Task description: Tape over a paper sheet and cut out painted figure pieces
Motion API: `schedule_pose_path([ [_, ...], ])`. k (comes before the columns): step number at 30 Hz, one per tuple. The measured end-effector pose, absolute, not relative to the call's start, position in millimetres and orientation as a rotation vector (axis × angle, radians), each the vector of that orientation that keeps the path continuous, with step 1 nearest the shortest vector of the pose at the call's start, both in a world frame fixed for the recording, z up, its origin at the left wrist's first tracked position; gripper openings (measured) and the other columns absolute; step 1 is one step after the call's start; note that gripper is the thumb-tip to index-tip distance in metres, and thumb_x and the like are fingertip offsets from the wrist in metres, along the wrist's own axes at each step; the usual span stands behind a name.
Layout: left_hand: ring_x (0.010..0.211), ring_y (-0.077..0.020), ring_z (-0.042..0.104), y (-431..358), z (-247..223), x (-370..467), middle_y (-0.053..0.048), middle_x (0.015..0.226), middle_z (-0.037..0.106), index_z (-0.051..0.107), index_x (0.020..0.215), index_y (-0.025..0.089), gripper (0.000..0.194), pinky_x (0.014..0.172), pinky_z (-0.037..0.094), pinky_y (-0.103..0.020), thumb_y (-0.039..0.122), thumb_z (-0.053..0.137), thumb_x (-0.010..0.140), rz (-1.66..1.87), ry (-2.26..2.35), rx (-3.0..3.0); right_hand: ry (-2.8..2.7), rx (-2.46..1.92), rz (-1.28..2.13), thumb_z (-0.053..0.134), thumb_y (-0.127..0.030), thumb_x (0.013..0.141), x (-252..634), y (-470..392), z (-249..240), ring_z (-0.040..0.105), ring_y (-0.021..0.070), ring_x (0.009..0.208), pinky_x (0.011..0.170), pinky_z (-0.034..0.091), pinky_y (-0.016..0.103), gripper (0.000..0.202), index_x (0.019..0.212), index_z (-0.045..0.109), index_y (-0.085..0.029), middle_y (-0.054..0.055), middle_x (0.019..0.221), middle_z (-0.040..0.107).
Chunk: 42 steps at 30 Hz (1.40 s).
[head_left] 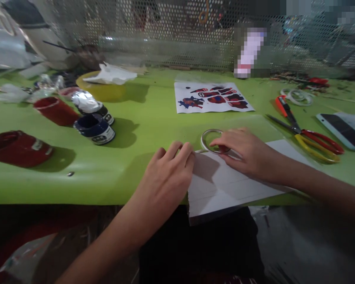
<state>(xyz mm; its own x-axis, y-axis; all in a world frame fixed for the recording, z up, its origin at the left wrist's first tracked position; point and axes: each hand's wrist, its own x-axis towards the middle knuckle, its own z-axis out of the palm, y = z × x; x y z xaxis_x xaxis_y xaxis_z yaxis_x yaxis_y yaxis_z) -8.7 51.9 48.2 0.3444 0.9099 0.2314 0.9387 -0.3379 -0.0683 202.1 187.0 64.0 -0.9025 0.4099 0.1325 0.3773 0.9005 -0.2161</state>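
A white sheet of card or paper (219,189) lies at the table's front edge and juts a little over it. At its upper left corner is my left hand (171,173), fingers bent and close together. Its fingertips are hidden, so what they grip cannot be made out. My right hand (245,154) rests over the sheet's top edge. Thumb and fingers pinch a narrow roll of tape (203,140), which stands tilted at that edge. A short pale strip seems to run from the roll towards my left fingertips.
Scissors (297,130), an orange cutter (281,106) and a phone (343,130) lie to the right. A printed sheet (213,98) is beyond my hands. Red paint jars (23,150), a blue jar (99,132) and a yellow bowl (106,90) stand left. Behind is a perforated metal panel (177,35).
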Motion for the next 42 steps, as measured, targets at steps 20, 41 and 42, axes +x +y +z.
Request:
schedule_pose_path([
  [20,0.094,-0.029,0.066,43,45,-11,-0.009,0.103,0.069,0.067,0.121,0.018,0.043,0.069,0.052,-0.042,-0.001,0.052,0.085,-0.264,-1.844,-2.254,-3.001,-0.704,0.479,0.053,-0.048,0.1,261,213,105,0.063,0.0244,0.08,0.08,0.042,0.041,0.032,0.091,0.074,-0.026,0.005,0.088,0.077],
  [41,0.099,-0.0293,0.061,43,30,-20,-0.009,0.101,0.066,0.07,0.111,0.016,0.024,0.085,0.049,-0.045,0.029,0.052,0.1,-0.511,-1.964,-2.15,-2.635,-0.913,0.887,0.065,-0.027,0.095,228,211,115,0.056,0.0104,0.062,0.061,0.044,0.028,0.013,0.1,0.074,-0.018,-0.001,0.073,0.067],
  [42,0.098,-0.0287,0.06,43,28,-22,-0.009,0.1,0.066,0.07,0.111,0.017,0.024,0.085,0.049,-0.044,0.029,0.052,0.1,-0.548,-1.97,-2.161,-2.548,-0.93,0.992,0.067,-0.029,0.094,226,217,114,0.051,0.0085,0.055,0.054,0.042,0.026,0.013,0.096,0.074,-0.018,-0.003,0.064,0.062],
])
